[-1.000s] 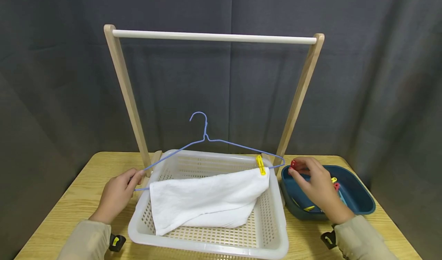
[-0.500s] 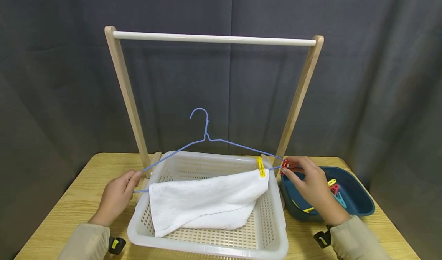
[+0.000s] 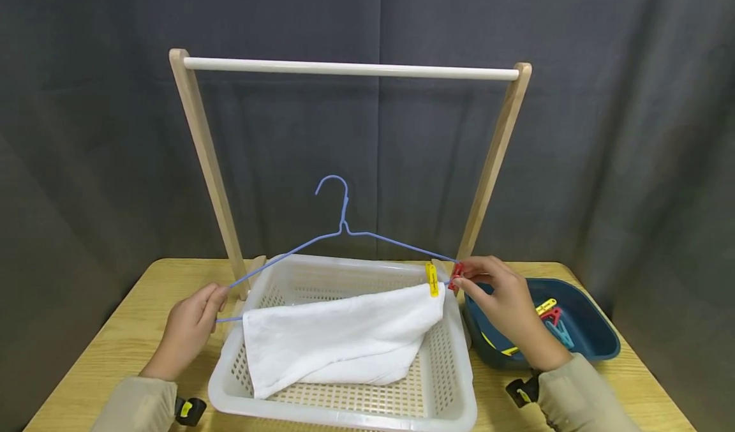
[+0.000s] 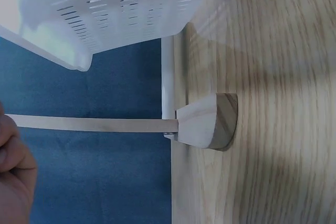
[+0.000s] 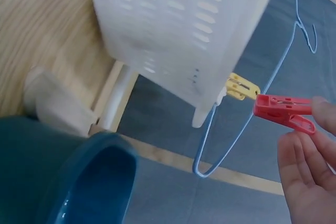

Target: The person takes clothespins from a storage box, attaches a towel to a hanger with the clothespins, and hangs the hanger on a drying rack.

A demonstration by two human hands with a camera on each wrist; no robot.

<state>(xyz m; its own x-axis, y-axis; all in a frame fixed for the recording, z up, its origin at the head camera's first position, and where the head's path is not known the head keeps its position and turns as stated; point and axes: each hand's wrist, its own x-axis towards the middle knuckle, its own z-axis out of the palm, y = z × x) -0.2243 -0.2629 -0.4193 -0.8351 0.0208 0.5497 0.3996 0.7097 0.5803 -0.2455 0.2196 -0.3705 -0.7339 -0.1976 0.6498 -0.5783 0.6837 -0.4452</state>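
A blue wire hanger point(image 3: 396, 242) is held over the white basket, its left end gripped by my left hand point(image 3: 188, 327). A white cloth point(image 3: 344, 333) hangs folded over its lower bar, with a yellow clothespin point(image 3: 432, 279) on the cloth's right corner. My right hand point(image 3: 505, 301) pinches a red clothespin point(image 3: 456, 276) at the hanger's right end, just right of the yellow one. The right wrist view shows the red clothespin point(image 5: 283, 109) between thumb and fingers, near the hanger wire point(image 5: 236, 139). In the left wrist view only part of my left hand point(image 4: 14, 177) shows.
Below the cloth stands the white perforated basket point(image 3: 339, 411). A dark blue bin point(image 3: 597, 317) on the right holds yellow, red and light blue clothespins point(image 3: 559, 333). Behind the basket rises a wooden rack with a white bar point(image 3: 350, 69).
My right hand has moved left with the red clothespin, from above the bin's left edge to beside the yellow clothespin. My left hand keeps its grip on the hanger, whose hook stands slightly higher.
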